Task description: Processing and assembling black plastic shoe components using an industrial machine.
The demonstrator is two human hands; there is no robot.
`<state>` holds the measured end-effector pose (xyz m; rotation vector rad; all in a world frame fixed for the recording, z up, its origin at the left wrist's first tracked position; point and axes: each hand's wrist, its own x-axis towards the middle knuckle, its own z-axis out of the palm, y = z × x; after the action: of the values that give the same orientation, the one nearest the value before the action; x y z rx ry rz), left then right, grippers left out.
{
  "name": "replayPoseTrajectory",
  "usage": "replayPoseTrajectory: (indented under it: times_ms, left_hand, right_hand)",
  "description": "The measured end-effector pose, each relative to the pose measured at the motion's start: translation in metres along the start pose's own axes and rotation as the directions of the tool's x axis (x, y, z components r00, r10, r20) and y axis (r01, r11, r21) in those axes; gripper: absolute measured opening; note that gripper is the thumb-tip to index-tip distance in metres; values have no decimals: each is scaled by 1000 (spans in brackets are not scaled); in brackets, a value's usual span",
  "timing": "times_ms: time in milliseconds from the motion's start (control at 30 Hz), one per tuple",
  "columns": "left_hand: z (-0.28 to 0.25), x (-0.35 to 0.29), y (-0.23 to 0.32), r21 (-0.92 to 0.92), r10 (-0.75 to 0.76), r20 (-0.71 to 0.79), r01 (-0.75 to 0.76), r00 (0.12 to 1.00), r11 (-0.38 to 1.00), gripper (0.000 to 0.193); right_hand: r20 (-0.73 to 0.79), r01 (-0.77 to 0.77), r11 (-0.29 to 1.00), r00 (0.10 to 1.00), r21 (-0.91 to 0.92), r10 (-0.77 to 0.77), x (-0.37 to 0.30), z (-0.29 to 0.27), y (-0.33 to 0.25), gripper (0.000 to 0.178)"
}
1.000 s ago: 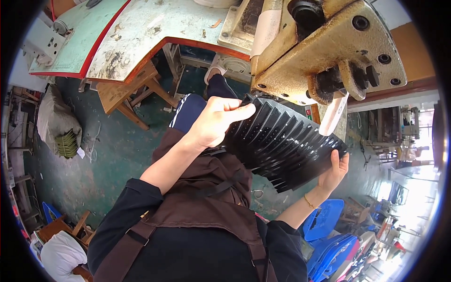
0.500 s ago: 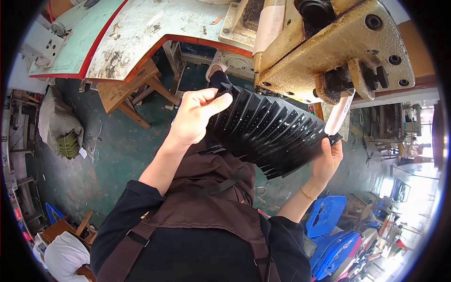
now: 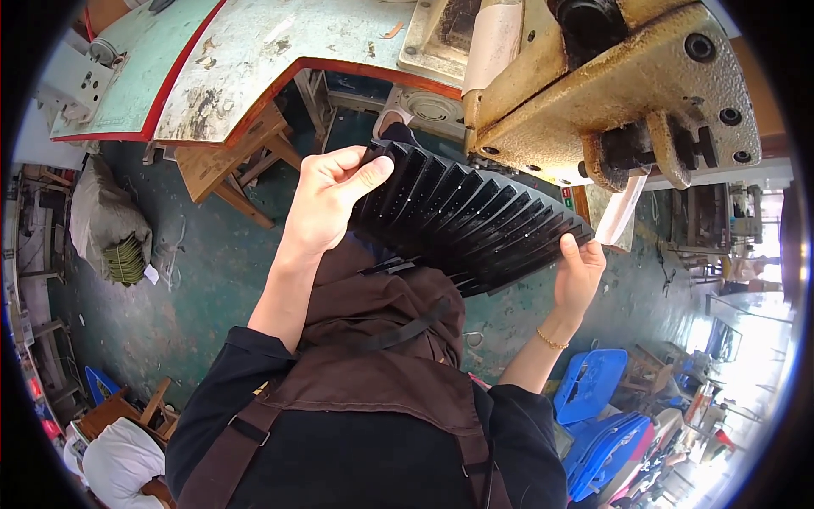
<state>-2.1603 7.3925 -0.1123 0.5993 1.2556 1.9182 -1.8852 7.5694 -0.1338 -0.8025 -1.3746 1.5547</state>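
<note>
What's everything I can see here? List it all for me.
pleated piece: one, black, fanned open between both hands under the machine
sewing machine: one, worn yellow, upper right
table: one, pale top with red edge, upper left
wooden stool: one, brown, below the table
sack: one, grey, on the floor at left
plastic chairs: several, blue, lower right
floor: green, worn
apron: one, brown, on the person
bracelet: one, gold, right wrist
left hand: pinches the pleated piece's left end
right hand: holds its right end
</note>
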Motion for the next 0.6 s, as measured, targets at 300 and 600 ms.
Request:
replayPoseTrajectory:
  times_ms: [300,600]
  left_hand:
    - [-6,-3,4,-92,-107,-1,107,994,990,9]
    - [-19,-7,9,-91,-80,-45,76,996,993,8]
  right_hand:
    - [-5,-24,997,1000,78,25,1,3,-9,27]
    - [17,15,998,1000,60,-16,5,14,-2,33]
